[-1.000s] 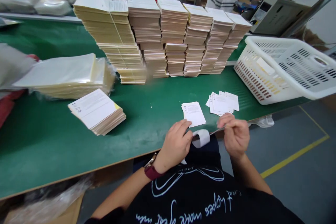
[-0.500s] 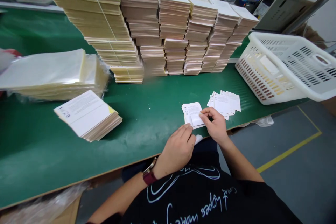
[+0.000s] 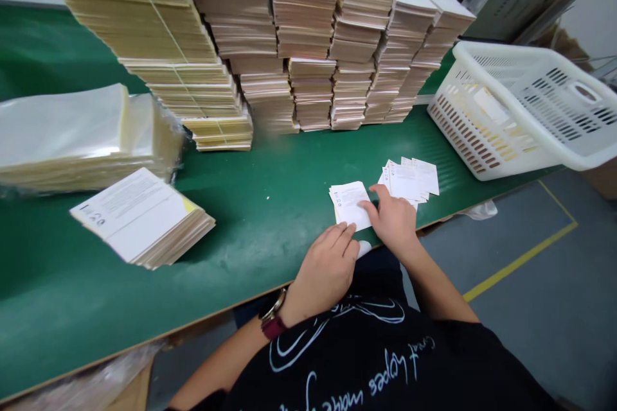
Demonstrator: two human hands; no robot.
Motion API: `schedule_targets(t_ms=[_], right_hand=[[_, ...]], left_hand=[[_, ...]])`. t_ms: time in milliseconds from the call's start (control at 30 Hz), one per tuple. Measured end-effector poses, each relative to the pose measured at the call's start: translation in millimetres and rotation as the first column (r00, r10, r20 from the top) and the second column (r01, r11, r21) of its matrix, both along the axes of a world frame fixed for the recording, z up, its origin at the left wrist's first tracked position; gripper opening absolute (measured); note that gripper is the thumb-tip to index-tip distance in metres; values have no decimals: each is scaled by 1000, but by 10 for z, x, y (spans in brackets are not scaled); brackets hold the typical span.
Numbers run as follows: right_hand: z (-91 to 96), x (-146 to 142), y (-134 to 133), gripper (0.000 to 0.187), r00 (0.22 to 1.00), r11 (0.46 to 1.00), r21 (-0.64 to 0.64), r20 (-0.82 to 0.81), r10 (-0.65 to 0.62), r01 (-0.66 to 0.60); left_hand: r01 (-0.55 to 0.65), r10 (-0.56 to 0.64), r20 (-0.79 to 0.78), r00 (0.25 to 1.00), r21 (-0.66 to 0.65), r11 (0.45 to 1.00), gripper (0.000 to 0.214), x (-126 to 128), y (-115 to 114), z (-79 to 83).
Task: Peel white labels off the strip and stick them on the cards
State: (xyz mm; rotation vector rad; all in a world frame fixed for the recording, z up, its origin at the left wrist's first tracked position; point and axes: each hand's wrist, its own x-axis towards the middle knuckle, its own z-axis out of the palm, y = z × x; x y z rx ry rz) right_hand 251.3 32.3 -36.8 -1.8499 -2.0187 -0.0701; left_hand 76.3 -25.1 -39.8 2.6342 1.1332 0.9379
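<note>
Two hands are counted at 6 o'clock: one left hand (image 3: 322,273) and one right hand (image 3: 393,221). One wristwatch (image 3: 272,321) is worn on the left wrist. Two groups of white paper slips are counted at 12 o'clock: one squared stack (image 3: 349,204) and one fanned spread (image 3: 407,180). Six columns of stacked cards (image 3: 303,13) are counted beyond them. One white plastic basket (image 3: 486,122) is counted at 2 o'clock. One film-wrapped bundle (image 3: 81,135) and one unwrapped card stack (image 3: 142,218) are counted at 10 o'clock.

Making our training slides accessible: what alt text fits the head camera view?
Hands work at a green workbench: the right hand touches a small stack of white papers, the left hand beside it. Tall paper stacks stand behind; a white plastic basket sits at right.
</note>
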Motion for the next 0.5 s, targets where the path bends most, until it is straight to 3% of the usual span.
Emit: schedule_targets(t_ms=[67, 133, 233, 300, 367, 500], right_hand=[[10, 49, -27, 26, 1000, 998, 68, 18, 12, -13], [26, 105, -123, 29, 986, 975, 150, 6, 165, -164], [-3, 196, -343, 36, 887, 868, 188, 46, 460, -460], [-87, 259, -476, 41, 821, 805, 166, 78, 566, -570], [-215, 313, -565, 42, 809, 786, 200, 69, 584, -585], [-432, 356, -630, 34, 832, 773, 385, -24, 554, -504]], left_hand=[[-4, 4, 33, 999, 10, 1000, 19, -14, -9, 10], [-11, 9, 89, 996, 22, 1000, 19, -32, -22, 15], [-24, 18, 148, 989, 34, 999, 19, -52, -37, 7], [-23, 16, 150, 989, 48, 999, 18, -59, -38, 0], [-10, 0, 161, 987, 61, 998, 18, -67, -34, -3], [-10, 2, 289, 957, 27, 1000, 14, -92, -24, 12]])
